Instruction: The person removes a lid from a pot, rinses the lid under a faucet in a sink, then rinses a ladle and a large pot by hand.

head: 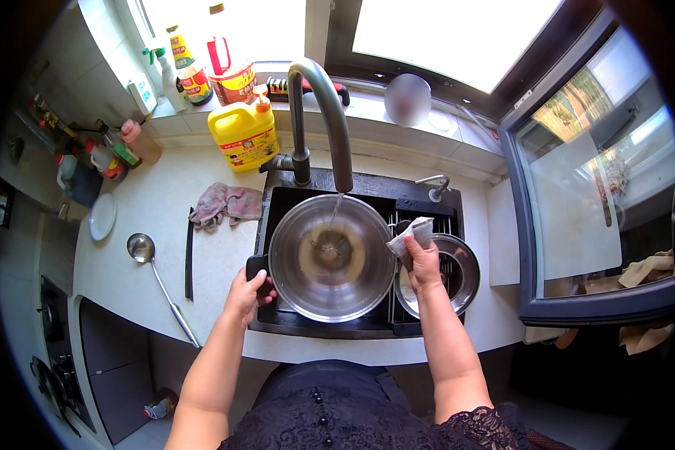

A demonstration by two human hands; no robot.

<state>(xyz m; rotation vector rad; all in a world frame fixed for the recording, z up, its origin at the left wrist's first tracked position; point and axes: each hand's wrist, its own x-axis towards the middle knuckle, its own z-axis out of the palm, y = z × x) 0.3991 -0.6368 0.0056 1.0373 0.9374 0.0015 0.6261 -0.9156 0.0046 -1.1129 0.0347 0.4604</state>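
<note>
A wide stainless steel pot (pixel 292 281) sits in the black sink, tilted or level I cannot tell. Water runs into it from the curved grey faucet (pixel 343 152), and some liquid lies at its bottom. My left hand (pixel 250 293) is closed around the pot's black side handle (pixel 256 268). My right hand (pixel 423 263) grips a folded grey cloth (pixel 417 233) just beyond the pot's right rim. Below that hand, a steel pan or lid (pixel 471 270) rests over the right part of the sink, partly hidden by my wrist.
Left of the sink are a crumpled pink-grey rag (pixel 225 203), black chopsticks (pixel 189 259), a steel ladle (pixel 163 281) and a white dish (pixel 102 216). A yellow detergent jug (pixel 244 138) stands behind. A small tap (pixel 437 188) rises at the back right, near an open window sash (pixel 517 225).
</note>
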